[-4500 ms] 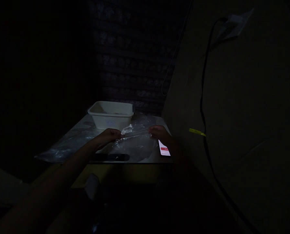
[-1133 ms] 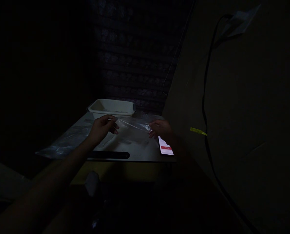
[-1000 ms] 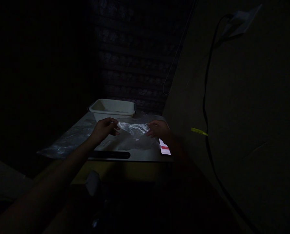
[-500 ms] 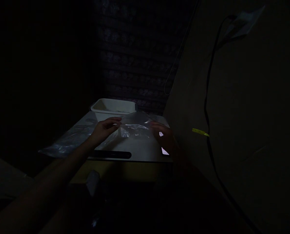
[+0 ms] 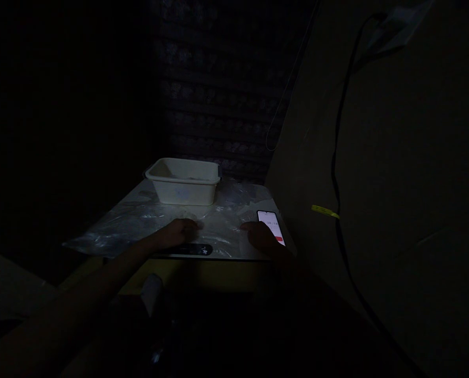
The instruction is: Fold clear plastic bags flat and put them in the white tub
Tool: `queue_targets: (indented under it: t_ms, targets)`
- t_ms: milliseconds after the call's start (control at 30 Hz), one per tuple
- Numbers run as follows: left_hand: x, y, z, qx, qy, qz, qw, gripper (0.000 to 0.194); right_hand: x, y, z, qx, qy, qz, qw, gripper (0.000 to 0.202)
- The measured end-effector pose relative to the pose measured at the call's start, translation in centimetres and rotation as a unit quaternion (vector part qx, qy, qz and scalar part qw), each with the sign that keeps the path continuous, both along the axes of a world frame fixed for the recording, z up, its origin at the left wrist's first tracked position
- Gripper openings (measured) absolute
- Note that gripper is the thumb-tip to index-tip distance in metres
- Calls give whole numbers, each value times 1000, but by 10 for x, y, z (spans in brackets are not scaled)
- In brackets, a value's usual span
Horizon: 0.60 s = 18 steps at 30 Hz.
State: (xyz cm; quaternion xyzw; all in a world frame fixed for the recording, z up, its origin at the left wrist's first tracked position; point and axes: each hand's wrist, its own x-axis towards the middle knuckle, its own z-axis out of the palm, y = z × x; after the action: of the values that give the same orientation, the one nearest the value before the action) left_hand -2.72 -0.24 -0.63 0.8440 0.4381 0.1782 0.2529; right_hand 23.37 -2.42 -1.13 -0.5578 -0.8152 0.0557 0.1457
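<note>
A clear plastic bag (image 5: 222,231) lies spread over the white tabletop between my two hands. My left hand (image 5: 175,232) is at the bag's left side, thumb and forefinger brought together on the film, just above a dark strip with rounded ends (image 5: 198,249). On the opposite side my right hand (image 5: 261,236) has its fingers closed at the bag's edge, beside a lit phone (image 5: 273,226) that it partly covers. Dim light hides the exact grip of both hands.
Behind the bag stands a white plastic tub (image 5: 185,191) with something pale inside. More clear plastic (image 5: 116,226) lies on the left, over the table's edge. A wall (image 5: 395,173) with a hanging black cable (image 5: 334,173) and a yellow tag (image 5: 324,211) rises on the right.
Both hands have come down and nearer, bringing the raised plastic bag flat onto the tabletop. The tub's front and more of the phone's screen now show.
</note>
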Motion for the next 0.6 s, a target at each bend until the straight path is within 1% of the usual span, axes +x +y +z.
queue_targets:
  t_ms: [67,100,167,200,233,300,333,367,433,500,600]
  targets:
    - [1,0,3,40,45,23,998,29,0,2,2,22,-12,-32,999,35]
    - [1,-1,6,66,69,41,995,29,-1,3,3,31,-13,-38,999,34]
    - [5,-3,9,111,106,64,986,30,-7,4,1,45,-9,-15,999,33]
    - [9,-5,9,127,115,62,983,31,-12,3,-1,50,-8,9,999,33]
    - [12,-7,8,139,122,46,982,33,-18,2,-4,56,-10,34,998,33]
    - [21,-13,1,155,130,-6,979,37,-30,-1,-10,66,-31,69,995,36]
    - [25,-15,-5,160,138,-40,977,39,-35,-3,-14,69,-48,77,993,38]
    - [29,-18,-11,165,147,-56,974,43,-39,-4,-18,70,-65,81,992,41]
    - [35,-21,-24,176,165,-58,969,51,-43,-7,-25,64,-97,82,990,48]
    - [39,-23,-34,178,190,-47,964,55,-43,-9,-31,46,-119,69,989,52]
    - [40,-25,-39,164,232,-32,958,58,-38,-12,-34,14,-132,38,990,56]
